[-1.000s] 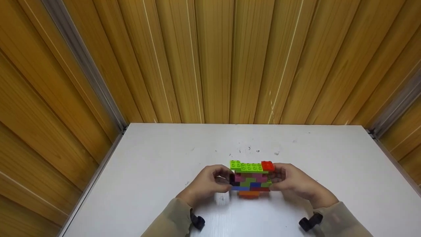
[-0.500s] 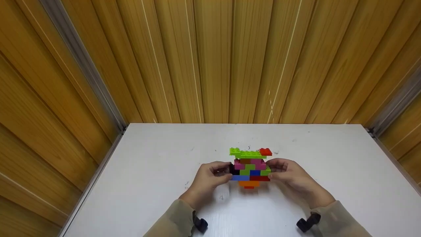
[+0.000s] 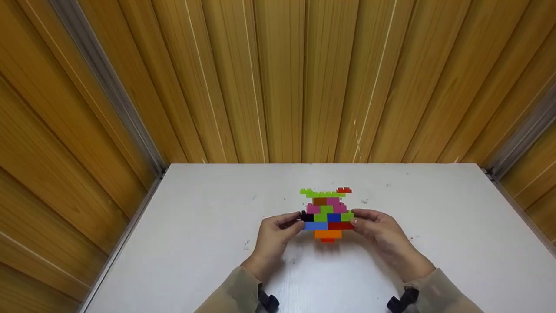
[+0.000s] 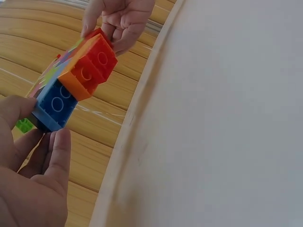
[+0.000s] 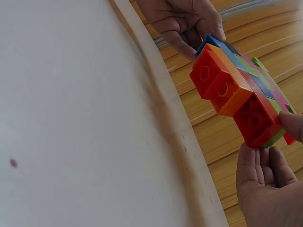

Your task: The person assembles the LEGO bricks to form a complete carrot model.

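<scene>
A toy brick model (image 3: 326,217) of stacked colourful bricks is held up over the white table, its front face toward the head camera. My left hand (image 3: 273,241) pinches its left end, at the black and light blue bricks. At the other end my right hand (image 3: 386,239) pinches the dark red and lime green bricks between thumb and fingers. A lime green plate (image 3: 325,194) tops the model, with a small red brick (image 3: 344,190) at its right tip. Underneath, the hollow undersides of an orange brick (image 4: 78,78) and a red brick (image 5: 208,73) show in the wrist views.
The white table (image 3: 208,208) has dark specks and scuffs on its surface. Wood-patterned panels (image 3: 278,82) rise behind it and at both sides, with grey metal strips at the corners. A black wrist strap (image 3: 268,301) sits at the left sleeve.
The model has risen in the head view and its top has tipped away, so its studs now appear edge-on and more of the front and bottom bricks shows. Both hands keep their hold.
</scene>
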Demonstrator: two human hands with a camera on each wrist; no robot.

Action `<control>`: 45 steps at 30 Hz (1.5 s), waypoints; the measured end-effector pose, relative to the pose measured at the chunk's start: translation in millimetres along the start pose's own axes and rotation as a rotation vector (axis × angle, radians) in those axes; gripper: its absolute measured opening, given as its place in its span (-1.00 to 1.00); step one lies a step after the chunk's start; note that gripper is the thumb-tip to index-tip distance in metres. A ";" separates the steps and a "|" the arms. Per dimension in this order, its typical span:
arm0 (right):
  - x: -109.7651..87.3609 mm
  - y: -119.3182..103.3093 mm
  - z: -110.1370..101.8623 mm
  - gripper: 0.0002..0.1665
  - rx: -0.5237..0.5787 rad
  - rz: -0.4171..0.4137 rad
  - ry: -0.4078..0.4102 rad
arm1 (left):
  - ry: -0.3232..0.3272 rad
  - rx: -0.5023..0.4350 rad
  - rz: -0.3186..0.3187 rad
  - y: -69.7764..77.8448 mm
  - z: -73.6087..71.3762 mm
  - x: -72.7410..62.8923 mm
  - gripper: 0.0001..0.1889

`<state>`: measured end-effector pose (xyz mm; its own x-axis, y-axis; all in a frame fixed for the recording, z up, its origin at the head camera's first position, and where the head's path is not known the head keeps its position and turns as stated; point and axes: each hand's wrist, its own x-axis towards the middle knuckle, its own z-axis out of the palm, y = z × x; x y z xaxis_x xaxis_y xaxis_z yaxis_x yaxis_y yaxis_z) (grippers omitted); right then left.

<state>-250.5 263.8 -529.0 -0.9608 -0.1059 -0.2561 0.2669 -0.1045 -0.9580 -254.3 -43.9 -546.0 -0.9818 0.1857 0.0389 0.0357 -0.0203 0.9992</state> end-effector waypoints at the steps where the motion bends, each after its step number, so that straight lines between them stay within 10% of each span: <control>1: -0.4 0.5 1.7 -0.42 0.005 0.003 0.016 | 0.004 -0.001 0.000 -0.4 0.3 -0.7 -0.60; 45: -3.4 15.4 16.0 -0.53 -0.365 -0.036 0.180 | 0.123 0.213 -0.045 -3.5 11.3 -8.2 -0.77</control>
<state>-241.9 246.8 -540.7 -0.9754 0.0694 -0.2090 0.2199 0.2564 -0.9412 -244.3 -34.3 -549.6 -0.9982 0.0602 0.0053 0.0169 0.1950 0.9806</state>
